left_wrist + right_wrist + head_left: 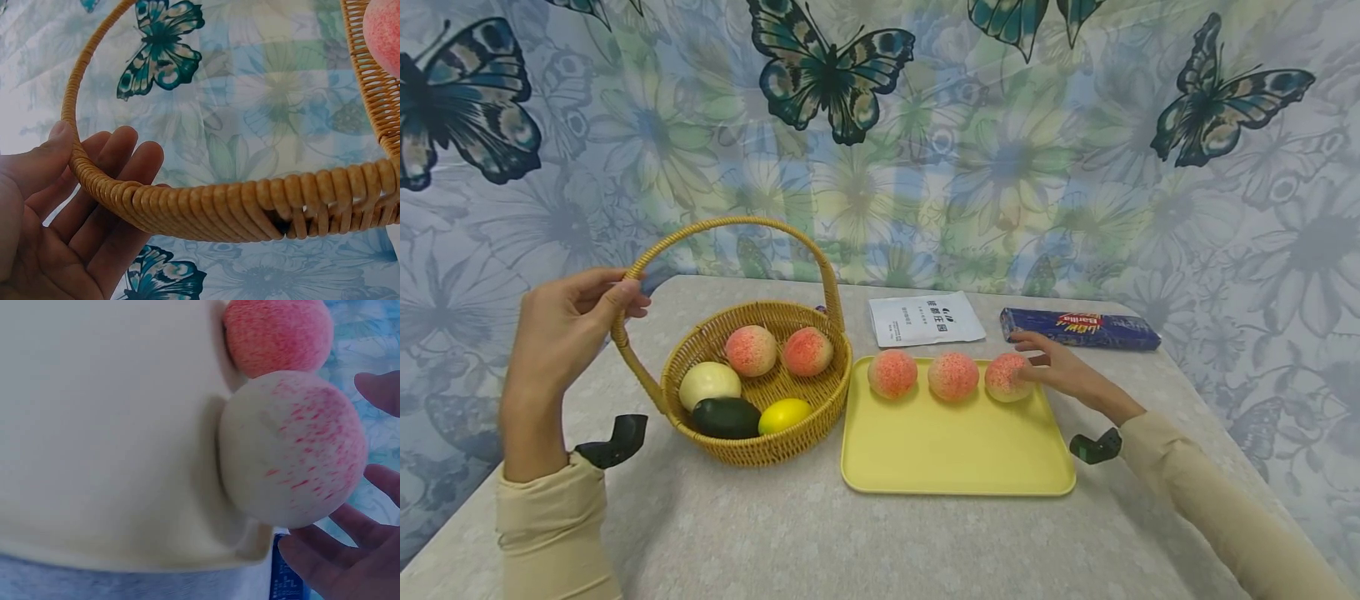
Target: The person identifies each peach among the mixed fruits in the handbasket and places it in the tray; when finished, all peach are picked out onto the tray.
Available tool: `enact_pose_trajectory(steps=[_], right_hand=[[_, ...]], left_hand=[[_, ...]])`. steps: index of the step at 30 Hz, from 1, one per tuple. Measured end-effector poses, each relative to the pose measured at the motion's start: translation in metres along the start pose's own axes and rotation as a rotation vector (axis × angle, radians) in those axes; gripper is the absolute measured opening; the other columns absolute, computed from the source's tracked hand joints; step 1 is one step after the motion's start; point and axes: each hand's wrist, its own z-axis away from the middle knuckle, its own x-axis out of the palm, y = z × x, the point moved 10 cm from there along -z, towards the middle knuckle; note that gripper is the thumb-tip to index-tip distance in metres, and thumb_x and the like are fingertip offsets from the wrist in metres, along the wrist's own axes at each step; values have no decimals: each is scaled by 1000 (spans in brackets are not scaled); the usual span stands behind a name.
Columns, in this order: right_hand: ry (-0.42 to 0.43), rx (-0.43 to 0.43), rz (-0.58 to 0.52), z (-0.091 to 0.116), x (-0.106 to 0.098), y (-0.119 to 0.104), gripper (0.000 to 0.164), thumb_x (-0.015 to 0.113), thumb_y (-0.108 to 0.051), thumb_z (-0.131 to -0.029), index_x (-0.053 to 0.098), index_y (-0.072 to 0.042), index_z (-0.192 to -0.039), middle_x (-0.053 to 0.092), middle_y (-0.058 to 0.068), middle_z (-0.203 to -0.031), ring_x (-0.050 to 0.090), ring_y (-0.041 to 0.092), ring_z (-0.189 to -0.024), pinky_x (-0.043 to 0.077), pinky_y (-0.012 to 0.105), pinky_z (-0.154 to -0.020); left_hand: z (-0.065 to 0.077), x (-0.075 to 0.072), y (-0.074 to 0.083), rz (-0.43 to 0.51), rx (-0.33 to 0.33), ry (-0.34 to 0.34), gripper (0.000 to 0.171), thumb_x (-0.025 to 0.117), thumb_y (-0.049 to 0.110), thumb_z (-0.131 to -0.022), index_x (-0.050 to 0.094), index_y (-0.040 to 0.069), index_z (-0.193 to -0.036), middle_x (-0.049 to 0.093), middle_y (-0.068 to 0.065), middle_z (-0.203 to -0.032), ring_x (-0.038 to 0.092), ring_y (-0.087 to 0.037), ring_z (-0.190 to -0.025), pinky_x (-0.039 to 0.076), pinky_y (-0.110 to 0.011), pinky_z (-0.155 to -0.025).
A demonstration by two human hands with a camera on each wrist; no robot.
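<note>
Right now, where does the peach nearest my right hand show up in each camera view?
Head: the peach is right of centre, rightmost of three along the tray's back edge.
Left wrist: not in it; the basket peach at upper right is another.
Right wrist: right of centre, beside the right hand.
Landmark: the tray, shared by head and right wrist.

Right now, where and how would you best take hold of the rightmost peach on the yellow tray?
The rightmost peach is probably best held round its widest part, coming from the right: it is round, no handle shows, and the middle peach sits close on its left.
</note>
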Motion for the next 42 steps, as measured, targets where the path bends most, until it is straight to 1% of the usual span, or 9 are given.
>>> enact_pose_trajectory(steps=[5,10,13,19,23,29,32,36,42], right_hand=[[-6,-28,6,-4,-2,-12,71,61,-31,-94,24,-8,-151,28,27,-149,29,50,-134,32,64,-102],[11,-57,30,-10,-2,-29,72,63,-33,-93,26,-12,-151,30,22,-151,26,48,-137,27,63,-105],[28,-75,21,-15,-2,-44,73,65,-34,-92,28,-15,-151,27,19,-153,25,45,-139,25,61,-108],[37,-119,-20,-26,2,-80,73,66,-34,-90,29,-19,-150,27,15,-154,26,41,-140,28,59,-108],[7,-147,-71,-34,13,-100,71,67,-33,-90,30,-23,-150,27,10,-155,28,38,-140,30,59,-107],[-56,-189,-143,-42,37,-124,72,68,-29,-90,30,-21,-150,28,8,-155,25,35,-143,27,55,-110],[-79,-225,-152,-45,48,-135,70,69,-27,-89,32,-21,-149,30,6,-154,26,32,-143,27,51,-112],[-114,-283,-130,-50,62,-148,67,68,-25,-90,34,-23,-147,31,4,-153,27,32,-142,27,47,-113],[-175,-327,-145,-56,83,-167,69,68,-17,-90,32,-18,-148,30,7,-154,27,28,-142,25,47,-114]], left_hand=[[-1,0,-1,-15,-7,-4,35,60,30,-95,66,3,-117,58,34,-72,60,11,-70,44,-8,-59],[-1,0,-2,-18,-17,-6,37,59,31,-95,65,2,-118,57,36,-72,59,13,-70,44,-7,-60],[-1,-1,-2,-16,-21,-5,38,59,32,-95,65,2,-118,58,35,-72,60,12,-70,44,-8,-60],[0,-1,-2,-14,-25,-5,38,59,32,-95,65,2,-118,59,33,-73,60,12,-70,45,-8,-60],[0,-1,-2,-9,-20,-6,38,59,31,-95,65,2,-119,57,36,-72,60,13,-70,45,-8,-60],[-1,0,-1,-14,-12,-4,38,59,32,-95,65,2,-119,57,35,-73,59,13,-71,44,-6,-61],[-1,1,-1,-18,-16,-5,39,59,32,-95,65,2,-119,58,34,-73,59,13,-71,43,-5,-62],[-1,1,-3,-21,-21,-6,39,59,33,-95,65,3,-119,58,33,-74,59,13,-71,43,-5,-63],[-1,0,-4,-23,-26,-6,38,59,33,-95,65,4,-119,59,32,-74,60,11,-71,44,-6,-62]])
